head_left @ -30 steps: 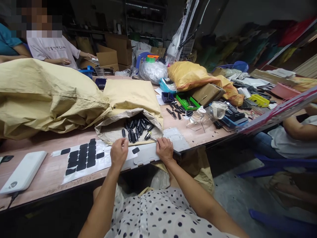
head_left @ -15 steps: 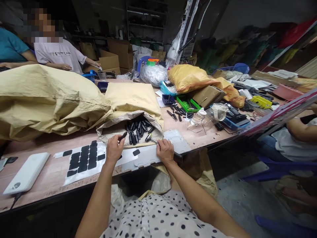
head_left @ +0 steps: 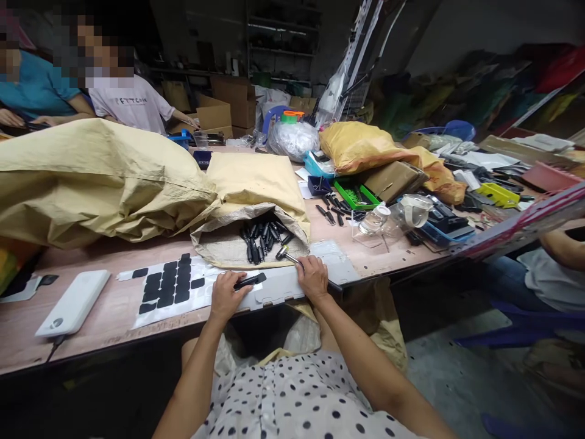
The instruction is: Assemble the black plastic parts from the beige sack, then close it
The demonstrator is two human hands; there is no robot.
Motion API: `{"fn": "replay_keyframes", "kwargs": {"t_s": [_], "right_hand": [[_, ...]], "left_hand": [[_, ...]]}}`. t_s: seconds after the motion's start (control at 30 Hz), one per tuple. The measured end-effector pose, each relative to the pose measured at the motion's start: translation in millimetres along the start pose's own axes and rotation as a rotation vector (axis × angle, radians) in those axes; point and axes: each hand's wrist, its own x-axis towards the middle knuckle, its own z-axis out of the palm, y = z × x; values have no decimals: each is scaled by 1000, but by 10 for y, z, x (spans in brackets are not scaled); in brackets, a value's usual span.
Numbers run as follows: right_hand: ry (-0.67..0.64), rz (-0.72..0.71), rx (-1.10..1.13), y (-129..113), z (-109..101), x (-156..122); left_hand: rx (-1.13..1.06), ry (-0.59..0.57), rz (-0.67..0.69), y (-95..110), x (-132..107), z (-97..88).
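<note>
My left hand (head_left: 227, 294) is closed on a slim black pen-shaped piece (head_left: 245, 282), held flat low over the light grey board (head_left: 278, 285) at the table's front edge. My right hand (head_left: 313, 275) grips the handle of a small hammer; the hammer's head (head_left: 282, 252) points left, at the mouth of a tan sack (head_left: 251, 174). Several similar black pieces (head_left: 261, 239) lie heaped in the sack's open mouth, beyond both hands. Left of my left hand is a white sheet (head_left: 194, 273) bearing rows of black rounded patches (head_left: 169, 281).
A white power bank (head_left: 75, 305) with a cable lies at left. Another bulky tan sack (head_left: 100, 183) fills the left side. To the right stand a green tray (head_left: 355, 194), a clear jug (head_left: 375, 219) and a yellow sack (head_left: 365, 146). Two people (head_left: 128, 100) work across the table.
My left hand has come down and right from the sack's mouth, bringing the black piece onto or just above the grey board. My right hand still holds the hammer in much the same place.
</note>
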Motion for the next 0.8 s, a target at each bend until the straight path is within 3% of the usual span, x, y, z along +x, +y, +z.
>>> {"fn": "replay_keyframes", "kwargs": {"t_s": [0.17,0.37,0.53,0.8], "right_hand": [[5,-46,129,-110,-205,-42],[-120,-228,388,-558,-345,-363],[-180,-259,356,-770,-358,-527],[-177,-225,307,-777,-357,-547]], "left_hand": [[-31,-24,-54,49,11,-5],[-58,-44,-156,142,34,-21],[-48,-50,-190,205,60,-22],[-65,-8,-237,239,50,10]]}}
